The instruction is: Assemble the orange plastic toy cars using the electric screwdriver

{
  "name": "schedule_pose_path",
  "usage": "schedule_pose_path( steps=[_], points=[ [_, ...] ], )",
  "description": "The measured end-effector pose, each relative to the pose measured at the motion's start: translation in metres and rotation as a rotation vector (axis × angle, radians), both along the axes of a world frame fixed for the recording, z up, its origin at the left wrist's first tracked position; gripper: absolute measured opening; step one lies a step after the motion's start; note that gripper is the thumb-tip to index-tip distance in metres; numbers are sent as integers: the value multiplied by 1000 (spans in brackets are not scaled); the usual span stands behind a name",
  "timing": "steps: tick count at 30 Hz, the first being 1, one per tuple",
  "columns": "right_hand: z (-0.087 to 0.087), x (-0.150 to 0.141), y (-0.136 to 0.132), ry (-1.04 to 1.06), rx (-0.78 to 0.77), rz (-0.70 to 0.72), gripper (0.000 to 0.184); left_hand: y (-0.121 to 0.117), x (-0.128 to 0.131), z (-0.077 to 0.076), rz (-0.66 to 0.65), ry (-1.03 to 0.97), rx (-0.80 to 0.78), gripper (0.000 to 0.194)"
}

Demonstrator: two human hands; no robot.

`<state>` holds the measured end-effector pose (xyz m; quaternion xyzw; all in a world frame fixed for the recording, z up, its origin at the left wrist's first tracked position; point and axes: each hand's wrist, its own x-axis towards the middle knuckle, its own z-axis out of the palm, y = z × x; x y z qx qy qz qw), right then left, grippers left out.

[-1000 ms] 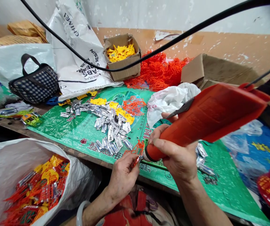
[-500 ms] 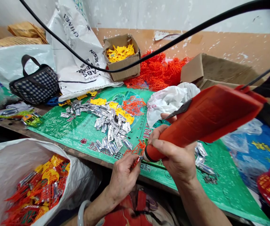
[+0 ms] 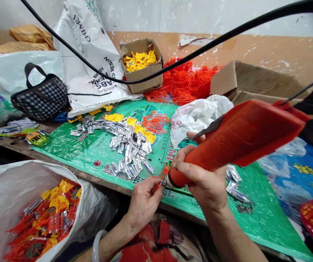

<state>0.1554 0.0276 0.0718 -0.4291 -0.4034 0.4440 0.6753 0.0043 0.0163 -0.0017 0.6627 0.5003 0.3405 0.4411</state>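
One unit in work, mid-step by my read. My left hand (image 3: 145, 198) pinches a small red piece (image 3: 157, 187) between thumb and fingers, just over the near edge of the tabletop. My right hand (image 3: 208, 182) is wrapped around a red tool (image 3: 235, 134) – looks like a powered driver – its tip right at the piece. Can't tell from here if it's seated. An orange lattice part (image 3: 166, 169) sticks out just past the fingertips.

Done, I judge: the white bag (image 3: 92, 209) at lower left holds a jumble of mixed orange, yellow and silver pieces (image 3: 55, 207) that look put together. Can't count them.

Left: plenty. Loose silver pieces (image 3: 129, 153) are heaped mid-sheet on the green sheet (image 3: 63, 145), a few yellow parts (image 3: 140, 129) among them. The small cardboard box (image 3: 145, 84) at the back is well filled with more yellow parts (image 3: 140, 60); the orange pile (image 3: 183, 85) sits beside it. Large carton (image 3: 223, 80) right of that – contents hidden. Printed sack (image 3: 90, 43), same, can't see in.
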Motion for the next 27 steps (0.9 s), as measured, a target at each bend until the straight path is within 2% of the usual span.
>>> schedule_pose_path(
  steps=[7,12,17,22,27],
  points=[
    [0,1,0,-17,35,-12,7,5,3,5,100,-212,-342,25],
    [7,-2,-1,78,67,-56,10,7,2,4,131,-368,-552,26],
    [11,-6,2,135,87,-90,26,7,1,0,150,-464,-611,26],
    [6,-9,3,107,101,-45,13,5,-1,-5,139,-503,-607,22],
    [2,-10,4,111,94,-47,12,7,-3,-6,141,-509,-595,21]
  ],
)
